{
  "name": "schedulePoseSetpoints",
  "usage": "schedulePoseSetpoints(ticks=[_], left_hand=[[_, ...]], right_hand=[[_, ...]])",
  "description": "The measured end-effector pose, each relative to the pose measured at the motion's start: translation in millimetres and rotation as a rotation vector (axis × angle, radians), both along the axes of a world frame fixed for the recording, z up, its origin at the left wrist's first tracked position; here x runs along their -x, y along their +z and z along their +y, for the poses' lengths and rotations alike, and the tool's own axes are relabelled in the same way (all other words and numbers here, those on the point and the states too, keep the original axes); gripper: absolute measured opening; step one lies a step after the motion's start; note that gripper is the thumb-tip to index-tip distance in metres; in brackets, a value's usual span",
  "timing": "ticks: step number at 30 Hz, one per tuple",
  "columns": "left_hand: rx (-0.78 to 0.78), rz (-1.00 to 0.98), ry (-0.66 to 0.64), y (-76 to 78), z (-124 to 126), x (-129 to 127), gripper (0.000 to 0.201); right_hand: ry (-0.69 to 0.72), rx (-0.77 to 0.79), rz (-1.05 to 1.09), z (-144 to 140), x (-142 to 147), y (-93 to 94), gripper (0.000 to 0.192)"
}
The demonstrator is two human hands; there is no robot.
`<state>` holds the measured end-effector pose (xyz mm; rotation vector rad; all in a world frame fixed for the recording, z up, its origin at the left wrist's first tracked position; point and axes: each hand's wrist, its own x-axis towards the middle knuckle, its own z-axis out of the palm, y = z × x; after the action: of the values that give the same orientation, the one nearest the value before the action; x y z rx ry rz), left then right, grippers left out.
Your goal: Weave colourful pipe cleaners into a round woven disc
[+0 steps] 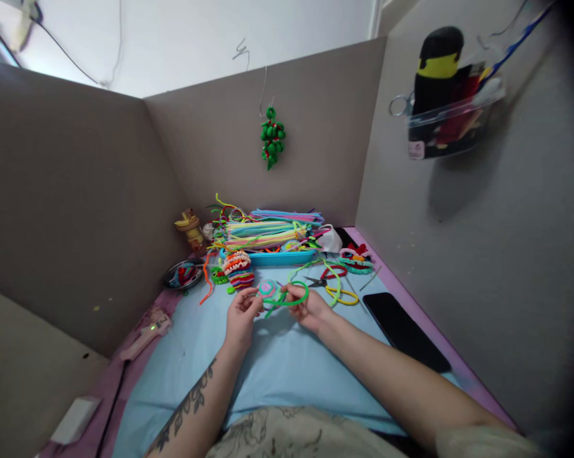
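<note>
Between both hands hangs a bright green pipe cleaner (300, 299) bent into a loop. My left hand (244, 309) pinches its left part with thumb and forefinger. On the right side, my right hand (307, 310) closes its fingers on the pipe cleaner near the loop. Just behind the fingertips is a small round pastel piece (268, 289) in pink and turquoise; whether a hand touches it I cannot tell. Scissors (323, 280) with red and yellow handles lie open past my right hand. A striped piece of coiled pipe cleaner (239, 272) stands beyond my left hand.
A blue tray (277, 257) heaped with coloured pipe cleaners (268, 232) stands at the back. A black phone (404, 331) lies at right, a pink glue gun (147, 334) at left. A metal bowl (167, 280) sits back left. Grey panels (268, 83) enclose the table.
</note>
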<state>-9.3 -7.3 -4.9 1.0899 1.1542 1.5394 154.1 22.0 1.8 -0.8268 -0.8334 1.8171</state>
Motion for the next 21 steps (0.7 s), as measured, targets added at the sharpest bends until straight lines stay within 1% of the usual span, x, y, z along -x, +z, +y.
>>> schedulePoseSetpoints(ticks=[2,4,5,7,9,12,14,16,18,19,21], left_hand=[[-0.009,-0.009,-0.011,0.3,-0.2,-0.3,0.037],[-0.01,-0.024,0.003,0.1,0.5,0.1,0.037],[-0.009,-0.029,0.013,0.0,1.0,0.4,0.038],[-0.008,-0.037,0.029,-0.5,1.9,1.0,0.038],[-0.007,-0.034,0.025,-1.2,2.3,1.1,0.038],[-0.004,-0.016,0.004,-1.9,1.4,0.1,0.037],[-0.005,0.006,-0.011,-1.4,0.2,-1.0,0.036],[-0.014,0.037,-0.009,0.3,-1.1,-2.0,0.035],[-0.036,0.085,0.019,2.1,-1.9,-2.9,0.037],[-0.052,0.117,0.047,2.7,-2.0,-3.3,0.037],[-0.081,0.199,0.105,2.5,-1.5,-4.2,0.034]], right_hand=[[0.066,0.031,-0.039,-5.6,2.3,3.0,0.023],[0.102,-0.026,-0.121,-10.7,4.5,4.5,0.026],[0.084,-0.088,-0.172,-12.6,5.3,4.8,0.027],[0.005,-0.206,-0.256,-14.9,6.2,5.0,0.029],[-0.027,-0.278,-0.307,-16.3,6.8,5.4,0.029],[0.092,-0.311,-0.34,-18.8,9.5,5.8,0.028],[0.134,-0.348,-0.332,-19.8,12.2,4.7,0.028],[0.103,-0.401,-0.3,-19.0,14.1,2.3,0.026],[0.035,-0.417,-0.266,-16.3,14.4,-0.2,0.026],[-0.004,-0.399,-0.252,-14.6,13.8,-1.4,0.028],[-0.072,-0.314,-0.231,-11.0,12.1,-3.7,0.032]])
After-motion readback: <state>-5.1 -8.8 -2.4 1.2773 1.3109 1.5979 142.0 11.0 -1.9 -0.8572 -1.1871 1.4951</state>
